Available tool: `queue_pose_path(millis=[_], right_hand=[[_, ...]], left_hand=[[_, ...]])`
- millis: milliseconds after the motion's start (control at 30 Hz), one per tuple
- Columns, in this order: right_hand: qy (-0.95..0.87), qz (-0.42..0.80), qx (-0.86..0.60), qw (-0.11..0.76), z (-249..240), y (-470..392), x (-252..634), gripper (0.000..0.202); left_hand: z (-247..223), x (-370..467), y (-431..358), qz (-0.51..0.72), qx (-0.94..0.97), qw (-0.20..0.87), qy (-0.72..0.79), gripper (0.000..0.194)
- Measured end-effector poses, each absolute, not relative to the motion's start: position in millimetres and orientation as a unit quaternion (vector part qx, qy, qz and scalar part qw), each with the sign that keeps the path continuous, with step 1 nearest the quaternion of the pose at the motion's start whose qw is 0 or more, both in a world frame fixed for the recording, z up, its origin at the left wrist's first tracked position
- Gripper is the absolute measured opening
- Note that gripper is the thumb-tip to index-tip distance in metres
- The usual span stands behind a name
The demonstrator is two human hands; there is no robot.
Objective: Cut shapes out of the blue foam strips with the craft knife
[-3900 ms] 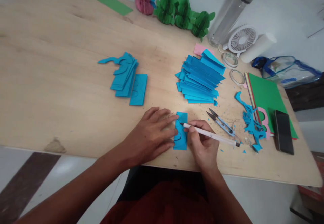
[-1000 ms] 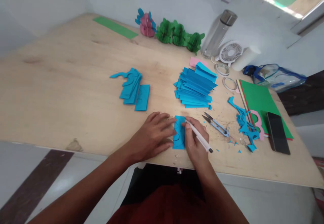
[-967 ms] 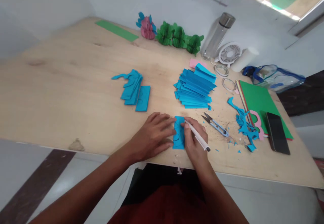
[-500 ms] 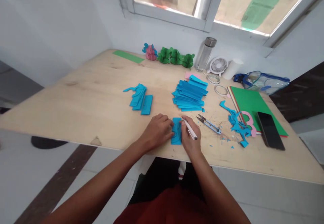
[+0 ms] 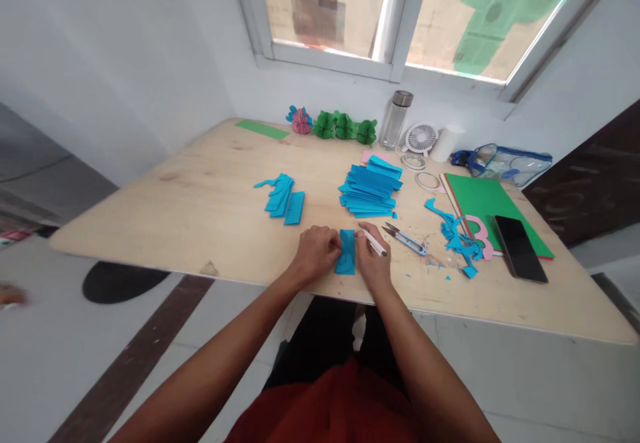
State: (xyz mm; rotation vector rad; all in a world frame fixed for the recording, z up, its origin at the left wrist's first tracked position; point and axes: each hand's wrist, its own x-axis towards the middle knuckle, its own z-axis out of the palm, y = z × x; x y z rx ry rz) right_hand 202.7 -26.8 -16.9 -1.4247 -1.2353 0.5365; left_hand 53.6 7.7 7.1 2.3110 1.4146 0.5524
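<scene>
A small blue paper rectangle point(image 5: 346, 256) with curved dark lines drawn on it lies near the table's front edge. At its left side my left hand point(image 5: 316, 253) is closed, the curled fingers gripping the paper's edge. My right hand point(image 5: 375, 264) is wrapped round a white pen point(image 5: 373, 241), whose tip points at the paper's upper right. Just right of that hand lie blue-handled thread snips point(image 5: 406, 239). Beyond my hands is a pile of folded blue paper strips point(image 5: 371, 191). Several blue paper pieces point(image 5: 280, 196), some cut to curved shapes, rest to the left.
Blue paper scraps point(image 5: 457, 236) and a phone point(image 5: 520, 248) lie at right, by green sheets point(image 5: 480, 196). A glass bottle point(image 5: 395, 123), small fan point(image 5: 421, 138), tape rolls point(image 5: 427, 181) and clear pouch point(image 5: 517, 165) stand behind. Green paper ornaments point(image 5: 344, 127) line the wall.
The camera view has shifted, so the table sits differently in the picture. My left fingers are more tightly curled at the paper's edge. The pen stays in my right hand over the paper.
</scene>
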Motion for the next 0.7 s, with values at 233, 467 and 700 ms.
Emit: queue_pose_path(millis=[233, 467, 700], right_hand=[[-0.510, 0.287, -0.576, 0.571, -9, -29, 206, 0.028], [-0.492, 0.308, -0.565, 0.586, -7, -28, 206, 0.023], [-0.440, 0.279, -0.573, 0.633, -8, -24, 210, 0.022]], left_hand=[[7, 50, 11, 0.276, 0.786, 0.250, 0.494, 0.009], [9, 57, 17, 0.307, 0.789, 0.234, 0.478, 0.011], [9, 53, -31, 0.264, 0.843, 0.106, 0.457, 0.020]])
